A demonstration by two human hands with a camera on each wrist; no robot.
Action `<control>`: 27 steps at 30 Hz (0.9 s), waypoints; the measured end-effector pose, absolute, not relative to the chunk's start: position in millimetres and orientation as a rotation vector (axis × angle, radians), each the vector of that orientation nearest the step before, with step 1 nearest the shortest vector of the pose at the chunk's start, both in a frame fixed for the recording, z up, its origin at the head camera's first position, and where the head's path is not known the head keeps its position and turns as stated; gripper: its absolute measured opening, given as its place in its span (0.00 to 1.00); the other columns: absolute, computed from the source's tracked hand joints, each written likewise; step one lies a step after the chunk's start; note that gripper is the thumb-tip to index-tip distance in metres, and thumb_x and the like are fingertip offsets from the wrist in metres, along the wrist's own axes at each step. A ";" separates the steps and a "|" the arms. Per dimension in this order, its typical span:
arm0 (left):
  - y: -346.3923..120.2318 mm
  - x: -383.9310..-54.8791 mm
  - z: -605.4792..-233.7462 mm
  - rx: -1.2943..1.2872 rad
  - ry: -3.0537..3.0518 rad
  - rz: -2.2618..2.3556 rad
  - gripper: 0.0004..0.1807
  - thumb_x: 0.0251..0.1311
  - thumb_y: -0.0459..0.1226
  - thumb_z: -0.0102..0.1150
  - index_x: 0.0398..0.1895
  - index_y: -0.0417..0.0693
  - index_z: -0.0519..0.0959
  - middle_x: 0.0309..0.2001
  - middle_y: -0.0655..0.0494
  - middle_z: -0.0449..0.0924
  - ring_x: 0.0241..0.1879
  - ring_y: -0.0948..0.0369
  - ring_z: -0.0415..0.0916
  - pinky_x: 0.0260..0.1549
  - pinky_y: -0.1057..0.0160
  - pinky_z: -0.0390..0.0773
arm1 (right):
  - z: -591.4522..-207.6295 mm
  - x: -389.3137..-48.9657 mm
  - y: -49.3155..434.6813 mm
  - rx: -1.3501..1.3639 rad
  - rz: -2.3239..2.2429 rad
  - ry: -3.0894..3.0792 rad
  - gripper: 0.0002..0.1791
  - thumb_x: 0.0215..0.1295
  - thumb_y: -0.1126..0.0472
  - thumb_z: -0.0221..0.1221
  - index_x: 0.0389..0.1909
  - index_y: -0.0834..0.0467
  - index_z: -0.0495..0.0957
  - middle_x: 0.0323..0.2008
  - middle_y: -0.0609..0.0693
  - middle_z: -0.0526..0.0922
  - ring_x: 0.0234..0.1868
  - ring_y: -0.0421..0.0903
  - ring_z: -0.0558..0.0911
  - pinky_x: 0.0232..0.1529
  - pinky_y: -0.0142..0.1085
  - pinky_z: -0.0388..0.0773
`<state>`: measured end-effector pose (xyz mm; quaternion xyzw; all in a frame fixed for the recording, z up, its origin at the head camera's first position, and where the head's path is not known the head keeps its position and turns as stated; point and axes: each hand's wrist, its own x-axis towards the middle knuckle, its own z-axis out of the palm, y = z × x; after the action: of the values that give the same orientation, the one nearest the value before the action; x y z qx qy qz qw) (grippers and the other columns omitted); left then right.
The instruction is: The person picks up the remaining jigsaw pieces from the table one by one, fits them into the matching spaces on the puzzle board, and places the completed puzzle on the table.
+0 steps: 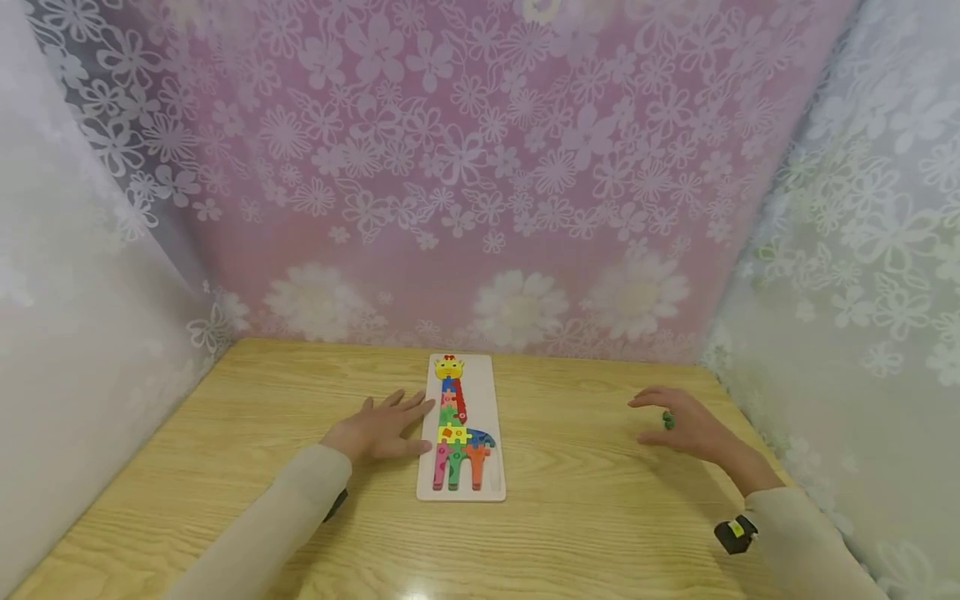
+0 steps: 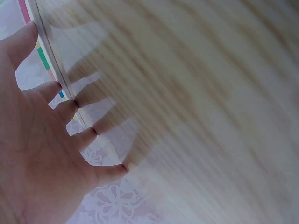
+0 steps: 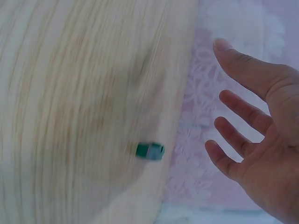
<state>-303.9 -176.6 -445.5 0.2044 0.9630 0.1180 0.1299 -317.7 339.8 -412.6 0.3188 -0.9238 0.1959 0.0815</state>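
Observation:
A white puzzle board [image 1: 480, 392] lies on the table with a giraffe puzzle [image 1: 452, 433] of colourful interlocking pieces in it. At the giraffe's lower right, a leg-shaped recess shows the bare board. My left hand [image 1: 382, 431] rests with fingers spread beside the board, thumb and fingertips at its left edge. Well to the right, my right hand [image 1: 693, 427] hovers over the table, thumb and fingers apart and loosely bent. A small green piece [image 3: 150, 151] appears in the gap between them in the head view; in the right wrist view it sits apart from the fingers.
The wooden table [image 1: 570, 500] meets a pink flowered backdrop [image 1: 480, 208] at its far edge. Pale flowered curtains hang at both sides, the right one [image 1: 862, 292] close to my right forearm. Each wrist carries a small black device [image 1: 735, 534].

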 end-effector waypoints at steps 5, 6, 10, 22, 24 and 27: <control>-176.5 -305.5 -445.1 0.574 2.804 0.329 0.47 0.68 0.71 0.46 0.84 0.67 0.49 0.85 0.59 0.44 0.85 0.44 0.38 0.77 0.26 0.40 | -416.1 -323.1 363.5 0.922 0.575 -2.782 0.27 0.55 0.61 0.76 0.56 0.65 0.82 0.58 0.70 0.81 0.61 0.75 0.75 0.53 0.70 0.76; -176.5 -305.6 -445.2 0.571 2.805 0.329 0.47 0.68 0.71 0.46 0.84 0.67 0.49 0.85 0.59 0.44 0.85 0.44 0.38 0.77 0.26 0.40 | -417.6 -323.6 367.2 0.912 0.579 -2.795 0.27 0.55 0.61 0.76 0.56 0.66 0.82 0.58 0.71 0.80 0.62 0.76 0.74 0.54 0.71 0.75; -176.5 -305.3 -445.8 0.568 2.798 0.337 0.47 0.68 0.70 0.47 0.84 0.66 0.50 0.85 0.59 0.44 0.85 0.44 0.39 0.77 0.26 0.40 | -425.6 -324.0 379.9 0.867 0.550 -2.859 0.28 0.56 0.58 0.75 0.56 0.66 0.82 0.59 0.71 0.80 0.62 0.77 0.73 0.55 0.70 0.75; -175.0 -304.2 -444.8 0.573 2.808 0.346 0.46 0.67 0.70 0.47 0.84 0.67 0.51 0.85 0.60 0.46 0.85 0.44 0.40 0.76 0.26 0.41 | -432.2 -321.6 395.6 0.864 0.564 -2.924 0.31 0.54 0.61 0.76 0.57 0.69 0.79 0.60 0.75 0.77 0.61 0.79 0.73 0.51 0.67 0.79; -175.4 -303.7 -444.4 0.567 2.802 0.343 0.47 0.67 0.71 0.47 0.84 0.67 0.50 0.85 0.60 0.45 0.85 0.44 0.39 0.77 0.26 0.41 | -433.0 -322.1 395.7 0.876 0.575 -2.928 0.30 0.55 0.63 0.75 0.58 0.70 0.79 0.59 0.75 0.77 0.60 0.79 0.73 0.51 0.66 0.79; -175.5 -302.6 -444.3 0.568 2.796 0.340 0.47 0.67 0.71 0.46 0.84 0.67 0.50 0.85 0.60 0.45 0.85 0.44 0.39 0.77 0.26 0.41 | -434.8 -322.1 395.4 0.862 0.613 -2.954 0.30 0.55 0.65 0.75 0.58 0.70 0.78 0.59 0.75 0.78 0.60 0.78 0.73 0.51 0.64 0.80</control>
<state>-302.6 -175.5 -444.3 0.1959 0.9644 0.1172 0.1337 -322.1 395.4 -434.8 0.2748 -0.9414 0.1953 0.0018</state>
